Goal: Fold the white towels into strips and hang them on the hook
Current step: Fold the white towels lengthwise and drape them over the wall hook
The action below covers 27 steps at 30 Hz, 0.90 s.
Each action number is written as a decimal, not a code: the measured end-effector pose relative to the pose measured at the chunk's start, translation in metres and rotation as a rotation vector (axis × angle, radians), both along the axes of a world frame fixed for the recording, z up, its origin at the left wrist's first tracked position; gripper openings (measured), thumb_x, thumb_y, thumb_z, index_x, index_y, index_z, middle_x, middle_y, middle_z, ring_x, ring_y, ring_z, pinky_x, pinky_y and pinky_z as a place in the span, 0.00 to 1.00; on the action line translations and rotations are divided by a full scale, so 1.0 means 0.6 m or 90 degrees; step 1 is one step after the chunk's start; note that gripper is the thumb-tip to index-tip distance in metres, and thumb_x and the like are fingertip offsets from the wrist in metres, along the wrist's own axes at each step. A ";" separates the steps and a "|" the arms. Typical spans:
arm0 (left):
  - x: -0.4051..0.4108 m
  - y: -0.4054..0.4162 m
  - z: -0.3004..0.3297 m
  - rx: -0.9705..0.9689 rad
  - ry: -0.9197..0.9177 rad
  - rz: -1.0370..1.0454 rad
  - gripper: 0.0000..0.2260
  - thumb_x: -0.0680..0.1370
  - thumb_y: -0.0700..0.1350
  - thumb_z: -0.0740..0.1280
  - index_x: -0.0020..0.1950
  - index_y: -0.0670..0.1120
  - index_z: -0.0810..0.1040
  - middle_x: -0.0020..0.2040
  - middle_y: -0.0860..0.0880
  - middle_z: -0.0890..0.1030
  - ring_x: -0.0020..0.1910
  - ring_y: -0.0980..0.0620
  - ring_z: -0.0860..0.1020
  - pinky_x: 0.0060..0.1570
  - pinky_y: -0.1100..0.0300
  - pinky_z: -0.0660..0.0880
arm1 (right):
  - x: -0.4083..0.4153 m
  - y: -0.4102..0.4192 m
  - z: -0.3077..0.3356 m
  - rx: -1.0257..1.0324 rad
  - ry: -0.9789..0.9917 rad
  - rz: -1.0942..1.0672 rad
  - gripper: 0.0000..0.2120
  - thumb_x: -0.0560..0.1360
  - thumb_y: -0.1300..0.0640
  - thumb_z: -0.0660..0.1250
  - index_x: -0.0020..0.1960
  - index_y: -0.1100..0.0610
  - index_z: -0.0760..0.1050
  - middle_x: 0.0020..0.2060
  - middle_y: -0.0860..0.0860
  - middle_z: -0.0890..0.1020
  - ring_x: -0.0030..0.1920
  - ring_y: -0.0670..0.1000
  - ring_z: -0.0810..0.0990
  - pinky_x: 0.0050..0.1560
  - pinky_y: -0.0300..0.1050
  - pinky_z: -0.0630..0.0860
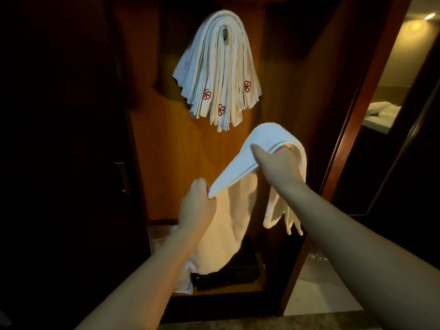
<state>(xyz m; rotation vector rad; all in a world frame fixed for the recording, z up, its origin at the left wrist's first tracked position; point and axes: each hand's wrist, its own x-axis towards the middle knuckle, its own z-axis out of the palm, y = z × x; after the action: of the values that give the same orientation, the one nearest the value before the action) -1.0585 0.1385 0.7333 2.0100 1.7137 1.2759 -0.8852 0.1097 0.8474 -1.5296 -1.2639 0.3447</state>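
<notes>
The person holds a white towel point(240, 163) stretched between both hands just below the hook point(225, 33), apparently to keep the folded strip taut and narrow so that it can be draped over the hook. The right hand point(277, 164) is higher, thumb over the strip and fingers curled under it where the cloth bends, so one end hangs loose behind the wrist. The left hand point(197, 202) is lower, fingers closed tightly on the other end. More pale cloth point(226, 229) hangs beneath them. Hung towels point(217, 70) already fan from the hook against the wooden panel point(166, 151)
</notes>
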 end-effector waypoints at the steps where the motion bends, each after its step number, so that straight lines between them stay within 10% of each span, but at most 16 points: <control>1: -0.011 0.006 -0.002 0.006 0.004 0.013 0.16 0.75 0.38 0.64 0.40 0.57 0.62 0.40 0.54 0.70 0.33 0.51 0.72 0.28 0.55 0.64 | 0.009 0.001 0.002 0.005 0.022 -0.015 0.14 0.77 0.43 0.68 0.38 0.49 0.73 0.36 0.45 0.79 0.38 0.43 0.78 0.33 0.36 0.69; 6: -0.051 0.031 -0.028 -0.059 0.065 0.045 0.07 0.78 0.48 0.68 0.53 0.58 0.73 0.47 0.60 0.79 0.36 0.61 0.76 0.29 0.64 0.73 | 0.048 0.004 0.014 0.027 0.145 -0.052 0.13 0.72 0.42 0.68 0.38 0.50 0.74 0.39 0.46 0.82 0.42 0.48 0.81 0.44 0.46 0.77; 14: -0.123 0.046 -0.046 -0.151 0.139 0.087 0.08 0.77 0.48 0.68 0.44 0.57 0.69 0.37 0.54 0.77 0.33 0.55 0.77 0.27 0.60 0.70 | 0.095 0.012 0.020 0.028 0.322 -0.104 0.18 0.70 0.44 0.64 0.54 0.54 0.77 0.46 0.50 0.83 0.45 0.52 0.83 0.50 0.56 0.83; 18: -0.163 0.047 0.000 -0.164 0.138 0.043 0.10 0.76 0.47 0.71 0.43 0.56 0.71 0.39 0.52 0.78 0.36 0.53 0.78 0.30 0.58 0.71 | 0.131 0.020 0.033 0.044 0.404 -0.084 0.09 0.75 0.50 0.64 0.52 0.52 0.75 0.45 0.51 0.84 0.45 0.52 0.84 0.37 0.48 0.81; 20: -0.193 0.045 0.038 -0.119 0.002 -0.027 0.09 0.74 0.45 0.74 0.42 0.55 0.75 0.39 0.53 0.80 0.38 0.52 0.80 0.32 0.57 0.73 | 0.144 0.021 0.043 0.065 0.481 -0.067 0.09 0.77 0.54 0.65 0.56 0.53 0.75 0.46 0.52 0.84 0.46 0.53 0.85 0.36 0.48 0.82; 24: -0.233 0.024 0.058 -0.054 -0.700 -0.340 0.11 0.70 0.48 0.76 0.52 0.56 0.82 0.48 0.53 0.85 0.45 0.52 0.85 0.40 0.56 0.82 | 0.152 0.026 0.060 0.120 0.636 -0.029 0.14 0.77 0.60 0.65 0.62 0.55 0.70 0.50 0.55 0.82 0.48 0.55 0.84 0.32 0.49 0.82; 27: -0.201 0.002 0.010 -0.275 -0.561 -0.383 0.25 0.63 0.49 0.82 0.59 0.50 0.83 0.59 0.43 0.84 0.58 0.43 0.83 0.51 0.48 0.81 | 0.151 0.033 0.054 0.114 0.669 -0.012 0.13 0.79 0.62 0.64 0.63 0.56 0.69 0.49 0.56 0.82 0.46 0.55 0.84 0.29 0.48 0.81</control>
<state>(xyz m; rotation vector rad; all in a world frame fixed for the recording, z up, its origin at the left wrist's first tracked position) -1.1789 0.1399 0.7395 1.2461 0.7872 1.1602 -0.7946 0.1296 0.8796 -0.9490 -0.4221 0.8548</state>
